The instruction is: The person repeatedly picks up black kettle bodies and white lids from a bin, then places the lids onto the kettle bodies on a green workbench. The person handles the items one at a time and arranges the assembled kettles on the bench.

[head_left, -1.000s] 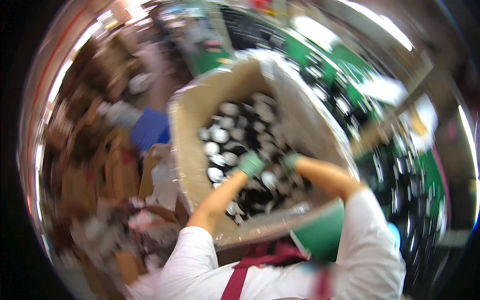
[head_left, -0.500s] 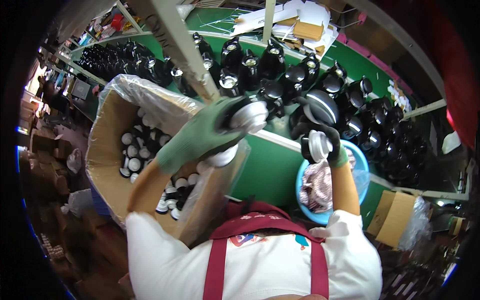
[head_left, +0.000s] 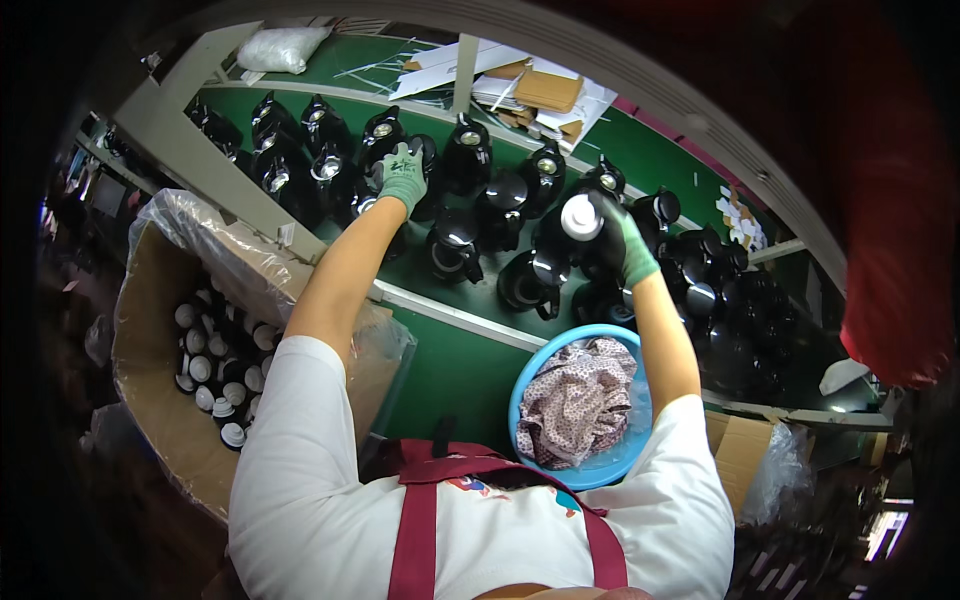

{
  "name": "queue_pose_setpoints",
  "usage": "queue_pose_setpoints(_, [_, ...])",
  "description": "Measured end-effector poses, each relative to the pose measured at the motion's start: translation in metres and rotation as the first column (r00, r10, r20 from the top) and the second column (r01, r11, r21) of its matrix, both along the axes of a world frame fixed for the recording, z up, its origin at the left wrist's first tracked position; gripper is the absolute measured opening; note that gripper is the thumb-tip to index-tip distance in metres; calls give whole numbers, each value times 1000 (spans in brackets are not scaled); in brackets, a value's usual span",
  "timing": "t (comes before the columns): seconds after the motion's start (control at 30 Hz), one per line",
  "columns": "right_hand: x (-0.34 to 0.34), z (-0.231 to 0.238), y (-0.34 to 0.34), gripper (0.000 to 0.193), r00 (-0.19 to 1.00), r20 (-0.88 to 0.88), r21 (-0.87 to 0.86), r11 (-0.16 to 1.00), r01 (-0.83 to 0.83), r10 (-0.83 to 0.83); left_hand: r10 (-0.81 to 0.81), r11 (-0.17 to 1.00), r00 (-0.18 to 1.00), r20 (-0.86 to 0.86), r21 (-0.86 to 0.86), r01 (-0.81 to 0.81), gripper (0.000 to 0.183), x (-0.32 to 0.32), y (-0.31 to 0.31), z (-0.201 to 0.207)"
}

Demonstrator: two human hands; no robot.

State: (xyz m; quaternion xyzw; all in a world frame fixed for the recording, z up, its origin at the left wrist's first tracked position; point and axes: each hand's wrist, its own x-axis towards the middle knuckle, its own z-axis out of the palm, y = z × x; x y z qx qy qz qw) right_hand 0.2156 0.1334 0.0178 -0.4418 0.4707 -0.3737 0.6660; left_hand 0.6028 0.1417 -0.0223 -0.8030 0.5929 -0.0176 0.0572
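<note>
Closest in, a white-sleeved person in a maroon apron stands at a blue tub, which holds a crumpled patterned cloth. To the left of the apron is a big cardboard box with clear plastic over its rim, and inside it lie many black-and-white lids in a loose heap. To the right of the tub sits a smaller carton with clear plastic beside it. Beyond the tub runs a green table with a pale edge, crowded with black jugs. The right hand, in a green glove with dark fingers, is closed around a lid (its round white face is turned up), held among the jugs above the table. A little further off, the left hand, gloved the same way, reaches in among the jugs with its fingers at the black top of one; whether they grip it or only rest there, I cannot tell. Past the jugs, loose papers, a flat piece of brown cardboard and a stuffed plastic bag lie on a further green surface.
</note>
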Motion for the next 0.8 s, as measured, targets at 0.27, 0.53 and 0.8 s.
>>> queue_pose_setpoints(0.27, [70,-67,-94,64,246,-791,-570,531,-627,-560,-277,876,878,-390,-479,64,49,-26,9,24])
queue_pose_setpoints(0.53, [-42,5,13,49,522,-535,-843,457,-283,-664,416,874,-710,-568,466,139,55,-46,27,87])
queue_pose_setpoints(0.8, [-362,-85,101,18,681,-482,-80,802,592,-551,400,885,-395,-827,238,399,37,-85,-25,83])
